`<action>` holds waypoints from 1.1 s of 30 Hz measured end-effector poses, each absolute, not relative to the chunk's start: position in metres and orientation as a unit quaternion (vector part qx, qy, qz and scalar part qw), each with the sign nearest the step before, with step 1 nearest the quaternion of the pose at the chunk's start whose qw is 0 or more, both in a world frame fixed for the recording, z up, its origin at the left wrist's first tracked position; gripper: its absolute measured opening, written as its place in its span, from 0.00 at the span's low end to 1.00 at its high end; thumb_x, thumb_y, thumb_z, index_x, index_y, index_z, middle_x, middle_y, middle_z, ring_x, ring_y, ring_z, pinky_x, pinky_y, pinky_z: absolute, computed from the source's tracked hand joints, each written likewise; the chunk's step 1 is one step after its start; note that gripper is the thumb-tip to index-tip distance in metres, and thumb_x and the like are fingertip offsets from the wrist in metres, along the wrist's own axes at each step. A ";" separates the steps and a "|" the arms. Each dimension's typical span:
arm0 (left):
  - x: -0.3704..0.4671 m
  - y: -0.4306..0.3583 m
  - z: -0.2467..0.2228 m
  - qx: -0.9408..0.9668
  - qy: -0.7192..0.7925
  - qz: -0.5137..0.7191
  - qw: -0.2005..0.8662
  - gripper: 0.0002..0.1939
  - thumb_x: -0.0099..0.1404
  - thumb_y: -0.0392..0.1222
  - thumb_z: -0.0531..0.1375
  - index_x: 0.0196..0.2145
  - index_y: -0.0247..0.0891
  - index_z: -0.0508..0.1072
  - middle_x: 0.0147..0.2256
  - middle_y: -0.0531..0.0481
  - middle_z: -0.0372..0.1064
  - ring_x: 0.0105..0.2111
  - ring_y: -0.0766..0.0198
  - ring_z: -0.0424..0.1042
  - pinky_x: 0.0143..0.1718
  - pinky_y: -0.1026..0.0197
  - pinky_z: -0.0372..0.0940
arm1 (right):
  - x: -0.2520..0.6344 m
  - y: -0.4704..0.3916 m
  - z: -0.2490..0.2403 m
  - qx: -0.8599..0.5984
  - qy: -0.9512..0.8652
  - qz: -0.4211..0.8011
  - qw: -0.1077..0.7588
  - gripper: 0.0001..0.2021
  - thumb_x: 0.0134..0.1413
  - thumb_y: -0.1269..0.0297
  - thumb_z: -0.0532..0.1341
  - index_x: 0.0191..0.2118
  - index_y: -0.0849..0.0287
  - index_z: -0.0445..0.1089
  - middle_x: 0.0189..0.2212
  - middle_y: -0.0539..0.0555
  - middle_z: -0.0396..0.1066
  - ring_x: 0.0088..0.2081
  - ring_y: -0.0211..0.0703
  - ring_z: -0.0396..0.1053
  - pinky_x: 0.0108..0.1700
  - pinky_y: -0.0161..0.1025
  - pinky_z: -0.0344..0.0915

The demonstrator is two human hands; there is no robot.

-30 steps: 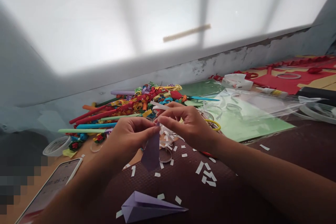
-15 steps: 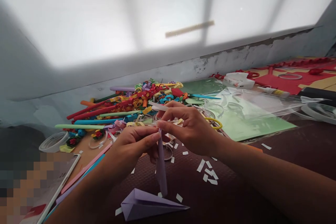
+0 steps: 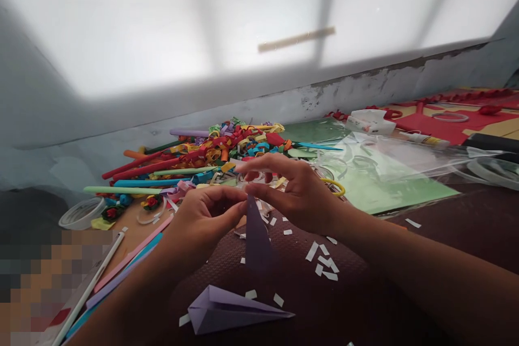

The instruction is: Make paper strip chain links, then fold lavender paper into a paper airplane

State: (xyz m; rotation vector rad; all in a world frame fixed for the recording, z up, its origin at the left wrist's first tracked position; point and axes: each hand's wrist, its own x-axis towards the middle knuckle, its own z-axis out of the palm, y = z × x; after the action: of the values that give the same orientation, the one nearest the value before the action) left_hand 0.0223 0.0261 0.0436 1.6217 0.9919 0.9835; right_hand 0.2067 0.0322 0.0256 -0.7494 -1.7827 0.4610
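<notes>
A lilac folded-paper piece (image 3: 258, 238) hangs from the fingertips, its narrow end at the top and its lower end blurred. My left hand (image 3: 213, 213) pinches that narrow end between thumb and index finger. My right hand (image 3: 294, 186) meets it there, thumb at the paper's tip and fingers curled above. A pale strip (image 3: 240, 164) sticks out from under the right index finger, mostly hidden by the hand. Below, a second lilac folded-paper piece (image 3: 231, 311) lies on the dark table, tapering to a point on the right.
Small white paper slips (image 3: 324, 262) are scattered over the table (image 3: 377, 286). Behind my hands lies a heap of coloured paper curls and rolled sticks (image 3: 194, 159). Green sheets (image 3: 389, 192) under clear plastic are at right; a tape roll (image 3: 81, 213) stands at left.
The hanging lilac paper has turned, showing a broader face, and its lower end has swung up and to the right. My right fingers have curled further over the pale strip.
</notes>
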 end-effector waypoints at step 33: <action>0.051 0.005 0.019 0.519 0.281 0.710 0.384 0.05 0.59 0.34 0.70 0.29 0.41 0.77 0.31 0.56 0.81 0.35 0.62 0.82 0.41 0.61 0.78 | 0.191 0.008 0.035 -0.335 -0.608 0.394 0.603 0.11 0.48 0.56 0.74 0.27 0.58 0.79 0.29 0.53 0.77 0.34 0.44 0.75 0.35 0.38 0.71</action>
State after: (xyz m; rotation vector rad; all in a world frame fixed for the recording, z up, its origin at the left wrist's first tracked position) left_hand 0.0507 0.0049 0.0194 1.3236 0.7173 1.8096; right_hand 0.1910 0.0084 0.0354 -0.7748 -1.4076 0.9118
